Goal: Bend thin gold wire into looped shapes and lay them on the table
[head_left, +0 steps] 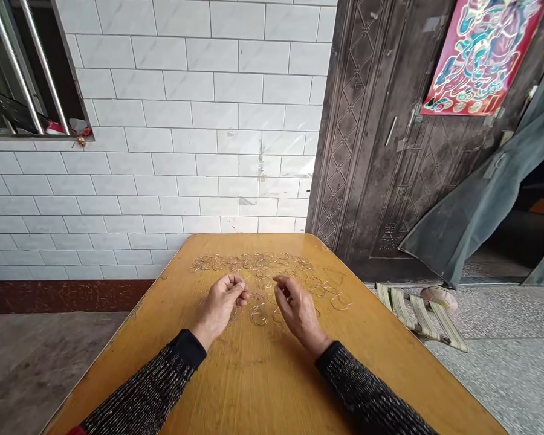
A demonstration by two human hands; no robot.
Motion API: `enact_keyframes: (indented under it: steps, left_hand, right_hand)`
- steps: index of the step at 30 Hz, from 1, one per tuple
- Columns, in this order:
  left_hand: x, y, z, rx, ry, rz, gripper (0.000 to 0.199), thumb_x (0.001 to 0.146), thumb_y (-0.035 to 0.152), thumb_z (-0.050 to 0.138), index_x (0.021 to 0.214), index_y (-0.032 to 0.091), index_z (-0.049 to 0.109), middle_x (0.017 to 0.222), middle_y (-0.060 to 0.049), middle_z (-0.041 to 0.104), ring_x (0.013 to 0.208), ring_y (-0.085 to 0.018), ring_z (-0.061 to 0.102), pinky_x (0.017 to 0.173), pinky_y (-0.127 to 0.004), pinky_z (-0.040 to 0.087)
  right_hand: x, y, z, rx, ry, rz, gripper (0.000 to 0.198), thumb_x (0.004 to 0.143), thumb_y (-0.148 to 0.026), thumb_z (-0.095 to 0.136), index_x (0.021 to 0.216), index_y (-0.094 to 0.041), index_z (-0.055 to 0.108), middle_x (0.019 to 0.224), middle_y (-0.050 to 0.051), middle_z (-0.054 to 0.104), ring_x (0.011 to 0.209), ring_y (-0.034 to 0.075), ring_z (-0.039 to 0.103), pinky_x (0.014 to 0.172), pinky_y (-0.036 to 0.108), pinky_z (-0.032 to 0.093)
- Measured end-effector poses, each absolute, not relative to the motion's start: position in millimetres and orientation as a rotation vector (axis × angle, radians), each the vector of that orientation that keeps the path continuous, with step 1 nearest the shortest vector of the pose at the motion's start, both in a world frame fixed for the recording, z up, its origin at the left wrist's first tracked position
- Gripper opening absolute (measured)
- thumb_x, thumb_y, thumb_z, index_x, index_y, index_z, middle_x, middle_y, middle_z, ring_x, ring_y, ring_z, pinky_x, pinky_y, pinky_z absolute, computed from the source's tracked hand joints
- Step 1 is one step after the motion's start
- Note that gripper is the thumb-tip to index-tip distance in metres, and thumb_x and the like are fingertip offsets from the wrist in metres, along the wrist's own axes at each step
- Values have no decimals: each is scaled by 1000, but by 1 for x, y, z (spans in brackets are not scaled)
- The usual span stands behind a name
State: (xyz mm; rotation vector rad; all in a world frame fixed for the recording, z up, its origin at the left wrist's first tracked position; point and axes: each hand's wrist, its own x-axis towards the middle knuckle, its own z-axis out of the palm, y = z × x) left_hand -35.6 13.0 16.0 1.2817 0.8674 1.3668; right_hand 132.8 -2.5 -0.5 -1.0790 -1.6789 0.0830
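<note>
My left hand (pixel 222 305) is above the wooden table, thumb and forefinger pinched together. Whatever is in that pinch is too thin to make out. To its right, my right hand (pixel 298 307) hovers with bent fingers, a gap between thumb and forefinger and nothing visible in it. Between the two hands lies a coil of thin copper-coloured wire (pixel 258 314). More thin wire loops (pixel 341 301) lie to the right of my right hand. Beyond both hands, several wire loops (pixel 233 262) spread in a row across the table; some loops are partly hidden behind the hands.
The yellow-brown wooden table (pixel 254 386) reaches to a white tiled wall (pixel 176 139). On the right are a dark carved door (pixel 372 181), a grey-green curtain (pixel 476 211) and a low strapped seat (pixel 421 314) on the floor. A barred window (pixel 27 66) is at upper left.
</note>
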Motion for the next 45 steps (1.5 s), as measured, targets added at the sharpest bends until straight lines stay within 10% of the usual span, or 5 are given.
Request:
enact_keyframes:
  steps: [16,31,45]
  left_hand:
    - [-35,-15,-5,1134,825,1132,21,70,24,64,83,15,51,70,-2,61,60,-12,59,55,-24,42]
    - [-31,-17,-5,1218,934,1230,17,67,26,65,74,16,52,61,2,54,53,-9,49,49,-19,37]
    - [-32,-21,-5,1515,970,1158,19,74,34,60,78,15,60,67,-3,59,59,-12,54,53,-23,40]
  right_hand:
    - [127,-15,-21,-938,-1476,978,25,84,-39,47,88,-16,57,63,-1,49,50,9,43,47,22,37]
    - [115,-38,-1,-726,-1700,1149,11,70,-19,61,80,-19,57,80,-1,54,50,6,39,48,20,33]
    - [119,-34,2,-807,-1557,1218,32,80,-47,50,70,-16,53,53,-5,46,39,5,38,41,19,32]
